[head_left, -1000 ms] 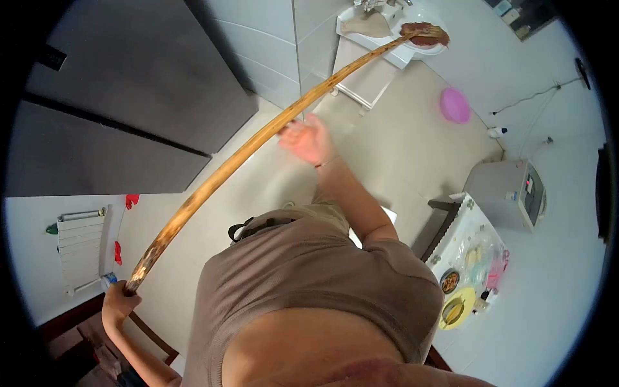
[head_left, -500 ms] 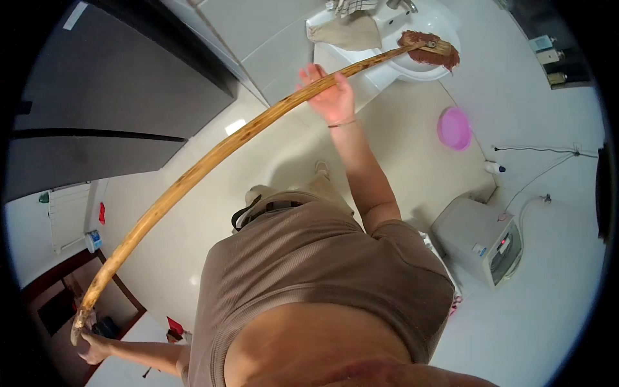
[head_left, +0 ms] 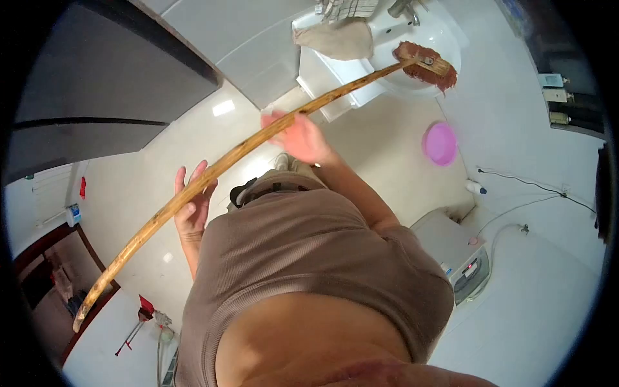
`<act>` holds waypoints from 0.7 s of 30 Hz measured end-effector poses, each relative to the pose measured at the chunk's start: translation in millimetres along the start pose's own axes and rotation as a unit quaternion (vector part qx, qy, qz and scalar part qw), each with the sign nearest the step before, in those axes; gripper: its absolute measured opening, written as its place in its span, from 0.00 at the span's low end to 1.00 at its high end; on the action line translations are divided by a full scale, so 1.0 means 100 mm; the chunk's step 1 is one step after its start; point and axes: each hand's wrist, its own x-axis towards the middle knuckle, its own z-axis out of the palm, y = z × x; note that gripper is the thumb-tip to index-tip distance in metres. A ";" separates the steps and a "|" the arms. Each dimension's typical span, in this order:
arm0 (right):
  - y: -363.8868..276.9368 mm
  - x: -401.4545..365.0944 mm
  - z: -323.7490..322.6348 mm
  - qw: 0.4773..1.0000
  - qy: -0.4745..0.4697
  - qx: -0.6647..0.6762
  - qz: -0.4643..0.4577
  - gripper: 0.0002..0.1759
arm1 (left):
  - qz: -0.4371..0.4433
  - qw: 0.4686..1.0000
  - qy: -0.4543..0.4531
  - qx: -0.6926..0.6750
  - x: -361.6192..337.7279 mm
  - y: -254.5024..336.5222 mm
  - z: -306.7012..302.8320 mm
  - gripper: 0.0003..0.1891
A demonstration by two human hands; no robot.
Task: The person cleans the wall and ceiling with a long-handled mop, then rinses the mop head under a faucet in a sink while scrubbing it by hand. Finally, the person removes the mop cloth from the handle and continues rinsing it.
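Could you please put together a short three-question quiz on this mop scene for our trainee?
1. True or false: the mop head rests in the sink.
2. What colour is the basin on the floor? A green, B pink, C blue.
3. Which hand is nearer the mop head along the wooden handle?
Key: 1 true; 2 B; 3 the right hand. The left hand is lower on the handle, fingers spread.
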 end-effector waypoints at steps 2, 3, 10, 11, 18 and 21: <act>-0.39 -0.22 -0.13 0.967 0.018 -0.194 0.163 0.21 | 0.029 1.000 0.000 -0.004 0.04 -0.13 -0.14 0.38; -0.65 -0.36 -0.05 0.930 0.021 -0.337 0.148 0.20 | 0.061 0.998 0.004 -0.008 0.02 -0.17 -0.21 0.34; -2.51 0.23 -0.20 0.748 0.256 -0.604 -0.104 0.12 | 0.156 0.983 -0.041 0.085 0.00 -0.16 -0.04 0.23; -2.73 0.46 -0.27 0.735 0.266 -0.620 -0.062 0.12 | 0.174 0.980 -0.025 0.088 0.00 -0.19 0.13 0.23; -3.13 1.83 -0.79 0.376 0.287 -0.880 0.044 0.23 | 0.257 0.964 0.009 0.063 -0.19 -0.13 0.59 0.24; -3.13 2.11 -0.92 0.284 0.269 -0.920 0.005 0.22 | 0.256 0.962 0.045 0.080 -0.15 -0.10 0.79 0.23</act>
